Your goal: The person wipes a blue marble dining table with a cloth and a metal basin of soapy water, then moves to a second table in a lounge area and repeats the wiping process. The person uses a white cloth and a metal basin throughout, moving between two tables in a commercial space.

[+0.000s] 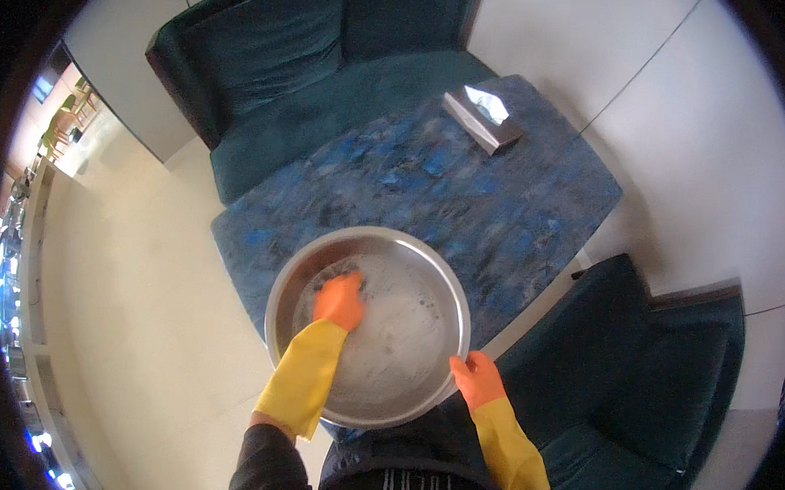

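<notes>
A round stainless steel basin [459,300] with cloudy, foamy water [401,337] stands at the near edge of a blue and grey patterned table [382,179]. Both my hands wear orange and yellow rubber gloves. My left hand [341,302] is inside the basin on its left side, fingers down at the foam beside something dark; whether it grips that cannot be told. My right hand [478,380] pinches the basin's rim at the lower right, thumb and fingers on the metal.
A tissue box [480,127] with a white tissue sticking out is on the table's far part. A dark green upholstered bench [306,110] runs along the far side, and another green seat [623,373] is at the right. Pale wall panels [687,126] rise behind.
</notes>
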`<state>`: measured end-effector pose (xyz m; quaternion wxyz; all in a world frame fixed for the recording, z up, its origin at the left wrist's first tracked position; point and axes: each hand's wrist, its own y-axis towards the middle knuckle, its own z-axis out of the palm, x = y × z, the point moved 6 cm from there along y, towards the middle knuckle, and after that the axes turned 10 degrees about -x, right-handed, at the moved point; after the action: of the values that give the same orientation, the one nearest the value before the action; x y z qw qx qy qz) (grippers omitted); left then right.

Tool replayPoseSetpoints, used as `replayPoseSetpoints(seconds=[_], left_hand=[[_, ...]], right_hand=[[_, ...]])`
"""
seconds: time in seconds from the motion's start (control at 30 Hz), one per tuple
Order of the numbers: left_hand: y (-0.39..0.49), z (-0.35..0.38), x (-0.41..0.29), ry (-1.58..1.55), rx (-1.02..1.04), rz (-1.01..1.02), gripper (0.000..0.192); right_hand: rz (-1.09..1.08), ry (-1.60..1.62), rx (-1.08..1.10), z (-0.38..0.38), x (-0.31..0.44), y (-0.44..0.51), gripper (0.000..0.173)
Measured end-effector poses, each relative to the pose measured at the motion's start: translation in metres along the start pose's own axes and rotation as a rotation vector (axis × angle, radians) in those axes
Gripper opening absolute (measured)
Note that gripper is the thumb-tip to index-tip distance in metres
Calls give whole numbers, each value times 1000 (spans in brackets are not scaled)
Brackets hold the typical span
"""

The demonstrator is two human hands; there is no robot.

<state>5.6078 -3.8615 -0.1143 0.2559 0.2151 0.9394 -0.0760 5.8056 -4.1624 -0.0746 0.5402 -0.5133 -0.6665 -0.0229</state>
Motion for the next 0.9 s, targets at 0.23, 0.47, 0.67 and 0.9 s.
replayPoseSetpoints(seconds=[0.23, 0.47, 0.67, 0.9], left_hand=[[-9, -69, 6, -528, -68, -187, 56], [-28, -124, -30, -866, -316, -333, 61], [-45, -91, -43, -207, -417, -478, 60], [-17, -90, -122, -587, -491, -531, 59]], right_hand=[[-163, 189, -177, -48, 5, 57, 27], [-134, 245, -17, -62, 29, 164, 29], [-181, 167, 228, -85, 55, 229, 27], [-253, 167, 257, -85, 82, 289, 25]])
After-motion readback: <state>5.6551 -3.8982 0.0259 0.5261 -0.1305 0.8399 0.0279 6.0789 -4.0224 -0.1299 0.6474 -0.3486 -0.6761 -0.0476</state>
